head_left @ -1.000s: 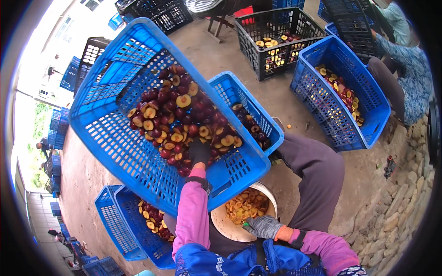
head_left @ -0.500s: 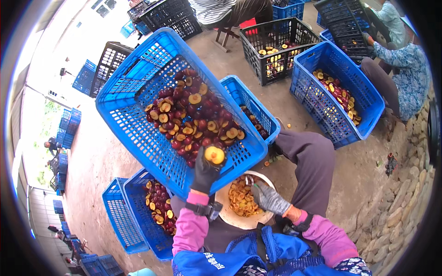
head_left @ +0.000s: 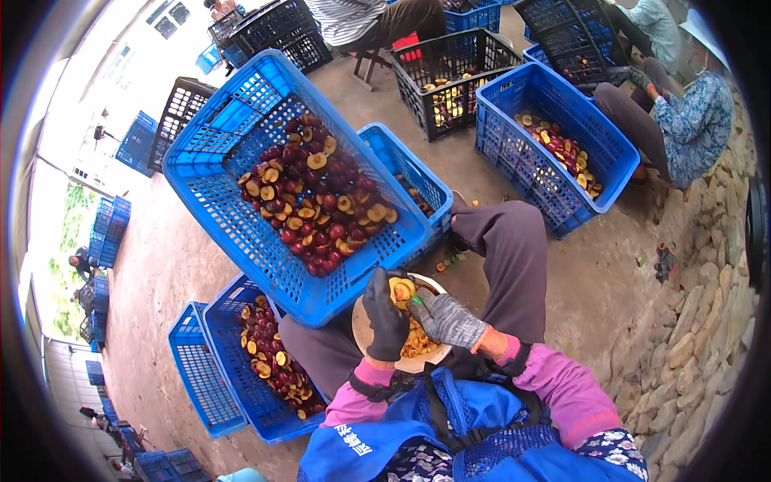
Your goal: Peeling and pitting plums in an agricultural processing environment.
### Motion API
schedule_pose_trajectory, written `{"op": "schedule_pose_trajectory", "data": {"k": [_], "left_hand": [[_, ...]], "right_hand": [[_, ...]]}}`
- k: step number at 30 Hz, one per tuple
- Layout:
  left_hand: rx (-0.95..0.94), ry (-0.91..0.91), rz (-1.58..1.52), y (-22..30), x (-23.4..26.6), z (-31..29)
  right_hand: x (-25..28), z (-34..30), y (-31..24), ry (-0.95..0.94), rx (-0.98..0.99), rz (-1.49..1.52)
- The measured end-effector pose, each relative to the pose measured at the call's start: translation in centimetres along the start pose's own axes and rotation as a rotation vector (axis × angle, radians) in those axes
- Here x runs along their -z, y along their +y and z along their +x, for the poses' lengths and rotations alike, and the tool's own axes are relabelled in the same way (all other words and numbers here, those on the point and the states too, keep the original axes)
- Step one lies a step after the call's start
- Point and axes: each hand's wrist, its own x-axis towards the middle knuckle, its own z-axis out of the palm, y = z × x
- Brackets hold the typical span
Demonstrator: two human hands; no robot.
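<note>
Holding a round cut plum with bright yellow flesh and a darker orange middle (head_left: 400, 291) in front of the body. Clamping it between thumb and fingers of the left hand in a smooth black glove (head_left: 387, 321), turning the cut face upward. Meeting it from the right with the right hand in a grey knitted glove (head_left: 446, 320), drawing the fingers together on a bright green piece (head_left: 418, 300) close against the flesh, too small to tell its kind.

Below the fingers of both hands, opening upward between dark purple-grey trouser legs (head_left: 514, 257): a round, whitish bucket (head_left: 359, 328), partly filled with yellow-orange fruit pieces (head_left: 418, 342).

Just beyond the left fingertips, presenting the near side of a large, rectangular, perforated blue plastic crate (head_left: 273, 275), loaded with dark red plums and yellow-faced halves (head_left: 317, 201). Past it from the fingers, partly covered by it: a smaller-looking blue plastic crate (head_left: 387, 149). Left of the left fingers, standing side by side on the floor: two more perforated blue crates (head_left: 197, 369), showing cut plums in the nearer.

Far beyond the right fingers, holding cut fruit: a deep blue plastic crate (head_left: 514, 161) and an open-lattice black plastic crate (head_left: 424, 112). Farther right, sitting near those: a co-worker in a blue patterned top (head_left: 697, 120).
</note>
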Motion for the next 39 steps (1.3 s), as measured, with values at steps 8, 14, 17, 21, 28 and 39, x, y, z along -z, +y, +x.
{"op": "schedule_pose_trajectory", "data": {"k": [8, 14, 17, 21, 28, 39], "left_hand": [[0.537, -0.04, -0.61, 1.4, -0.6, 2.4], [0.364, -0.401, -0.562, 1.5, -0.8, 5.5], [0.556, -0.105, -0.832, 2.1, -1.8, 4.9], [0.187, -0.434, -0.505, 1.1, -0.6, 5.2], [0.554, -0.252, -1.029, 0.8, -1.3, 4.9], [0.724, -0.046, 0.079, -6.3, 16.4, 3.6]], "right_hand": [[0.4, -1.4, -0.6, -0.24, 0.125, -0.173], [-4.6, -3.0, 3.5, 0.094, 0.308, -0.18], [-1.8, -1.2, 2.1, 0.063, 0.355, -0.219], [0.2, -2.1, 0.6, -0.167, 0.347, -0.213], [0.6, -0.5, 1.7, -0.109, 0.852, -0.703], [-3.9, -2.0, 0.7, -0.587, -0.046, 0.097]]}}
